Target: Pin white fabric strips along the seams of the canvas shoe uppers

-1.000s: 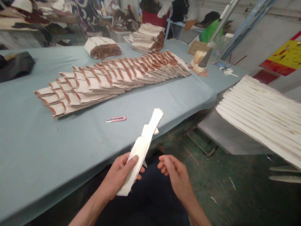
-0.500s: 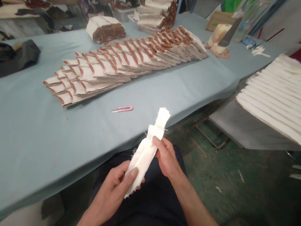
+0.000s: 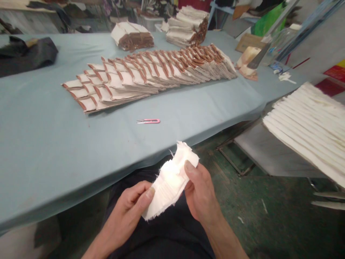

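A small stack of white fabric strips [image 3: 172, 180] with frayed edges is held over my lap, in front of the table edge. My left hand [image 3: 132, 205] grips its lower end, thumb on top. My right hand [image 3: 201, 192] is closed on its upper end, thumb pressing the top layer. The stack bends between the two hands. A pink thread snipper [image 3: 148, 121] lies on the blue-grey table [image 3: 40, 144] just beyond my hands.
A long fanned row of cream pieces with brown trim [image 3: 151, 73] lies across the table. Two more piles [image 3: 133, 35] stand behind it. Dark cloth [image 3: 27, 54] sits at far left. A stack of white strips [image 3: 309, 122] rests on a stand at right.
My right hand, first apart from the fabric, has come up and taken hold of the upper end. The straight stack is now bent and shortened between both hands.
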Demonstrator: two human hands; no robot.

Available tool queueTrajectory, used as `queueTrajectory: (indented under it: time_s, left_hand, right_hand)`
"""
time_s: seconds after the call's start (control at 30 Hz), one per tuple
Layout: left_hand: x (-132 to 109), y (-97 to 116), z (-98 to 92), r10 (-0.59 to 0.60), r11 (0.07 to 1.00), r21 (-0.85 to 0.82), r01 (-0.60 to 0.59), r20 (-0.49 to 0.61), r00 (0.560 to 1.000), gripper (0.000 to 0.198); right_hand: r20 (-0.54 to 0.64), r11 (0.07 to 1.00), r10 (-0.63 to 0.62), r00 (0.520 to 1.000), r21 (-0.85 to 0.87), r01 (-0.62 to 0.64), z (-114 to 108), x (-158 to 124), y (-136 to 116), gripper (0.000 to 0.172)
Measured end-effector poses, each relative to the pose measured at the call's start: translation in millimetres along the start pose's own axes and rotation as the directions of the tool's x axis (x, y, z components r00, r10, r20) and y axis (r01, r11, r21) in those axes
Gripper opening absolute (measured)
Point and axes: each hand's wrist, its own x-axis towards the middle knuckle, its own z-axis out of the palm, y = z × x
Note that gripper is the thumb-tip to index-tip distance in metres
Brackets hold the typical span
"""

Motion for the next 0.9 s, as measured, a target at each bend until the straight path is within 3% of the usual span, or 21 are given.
queueTrajectory:
  time_s: [0.2, 0.43, 0.57, 0.73, 0.8, 0.9]
  left_hand:
    - [-11, 8, -2.5, 0.089, 0.989, -0.112, -0.091, -0.027, 0.996, 0.044]
    - [-16, 20, 4.0, 0.223, 0.932, -0.250, -0.261, -0.172, 0.960, 0.031]
    - [-20, 25, 1.7, 0.285, 0.932, -0.152, -0.330, -0.257, 0.923, 0.020]
    - [-23, 30, -4.1, 0.419, 0.903, 0.010, -0.429, -0.228, 0.879, 0.008]
    - [-23, 29, -6.4, 0.456, 0.890, 0.117, -0.440, -0.238, 0.858, 0.012]
    - [-22, 29, -10.5, 0.492, 0.866, 0.193, -0.462, -0.156, 0.857, 0.017]
  right_hand:
    - [0.022, 0.993, -0.018, 1.000, -0.114, 0.020, 8, -15, 3, 0.044]
    - [0.015, 0.962, -0.037, 0.999, -0.269, 0.040, 22, -30, -2, 0.050]
    - [0.024, 0.934, -0.069, 0.997, -0.350, 0.073, 28, -34, -7, 0.048]
    - [0.039, 0.901, -0.068, 0.997, -0.427, 0.078, 32, -36, -11, 0.043]
    - [0.045, 0.893, -0.068, 0.997, -0.443, 0.081, 32, -36, -10, 0.042]
    - [0.052, 0.895, -0.066, 0.996, -0.439, 0.082, 32, -37, -9, 0.039]
